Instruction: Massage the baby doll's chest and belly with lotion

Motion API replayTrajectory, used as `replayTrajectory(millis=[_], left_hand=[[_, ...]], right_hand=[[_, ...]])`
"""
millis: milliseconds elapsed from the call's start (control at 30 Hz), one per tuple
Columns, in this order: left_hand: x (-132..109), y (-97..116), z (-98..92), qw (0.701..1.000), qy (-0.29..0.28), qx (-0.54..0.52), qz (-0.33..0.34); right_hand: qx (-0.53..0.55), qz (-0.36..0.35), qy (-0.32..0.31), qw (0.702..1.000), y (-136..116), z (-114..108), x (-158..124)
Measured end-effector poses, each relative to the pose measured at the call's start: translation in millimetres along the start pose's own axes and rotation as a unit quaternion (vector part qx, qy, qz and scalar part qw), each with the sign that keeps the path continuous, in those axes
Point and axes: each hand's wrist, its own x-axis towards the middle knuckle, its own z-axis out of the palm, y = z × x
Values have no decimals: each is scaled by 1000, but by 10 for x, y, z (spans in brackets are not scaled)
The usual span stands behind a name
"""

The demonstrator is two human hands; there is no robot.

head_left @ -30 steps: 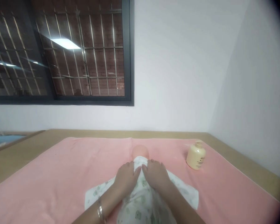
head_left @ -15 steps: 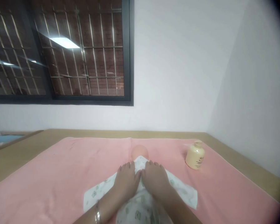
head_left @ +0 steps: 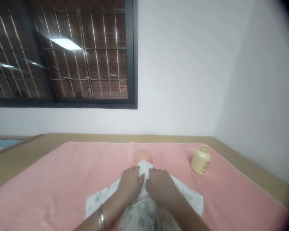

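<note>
A baby doll (head_left: 144, 205) in a white garment with small green prints lies on a pink cloth (head_left: 50, 179), its sleeves spread to both sides. Beyond the collar the doll's smooth round head (head_left: 144, 156) shows in part. My left hand (head_left: 130, 183) rests flat on the left side of its chest, fingers stretched out and pointing away from me. On the right side of the chest lies my right hand (head_left: 161, 184), palm down with fingers extended. A small gap separates my thumbs. Neither hand grips anything. My forearms hide part of the garment.
A cream bottle (head_left: 201, 160) with dark lettering stands on the cloth at the back right. The cloth covers a wooden surface (head_left: 125, 137) that meets a white wall (head_left: 178, 70). A barred, dark-framed window (head_left: 132, 64) is at upper left.
My thumbs have moved slightly apart, with more of the garment showing between them. Both palms stay on the doll's chest. The bottle has not moved.
</note>
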Motion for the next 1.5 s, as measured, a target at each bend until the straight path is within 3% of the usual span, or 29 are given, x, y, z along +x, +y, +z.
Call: replayTrajectory(millis=[267,533,833,1100,1367,1500], left_hand=[[-142,97,31,998,-8,66,-3],[33,-3,5,1000,1,0,-7],[-144,131,81,997,14,81,2],[96,-17,59,999,35,4,-23],[-124,151,18,998,29,61,18],[-78,147,-26,998,14,56,-4]], right_hand=[[56,55,12,997,180,207,305],[52,-50,19,997,122,68,94],[65,33,21,997,249,210,349],[17,-63,12,998,124,95,97],[70,10,24,997,240,197,314],[19,3,7,1000,154,113,207]])
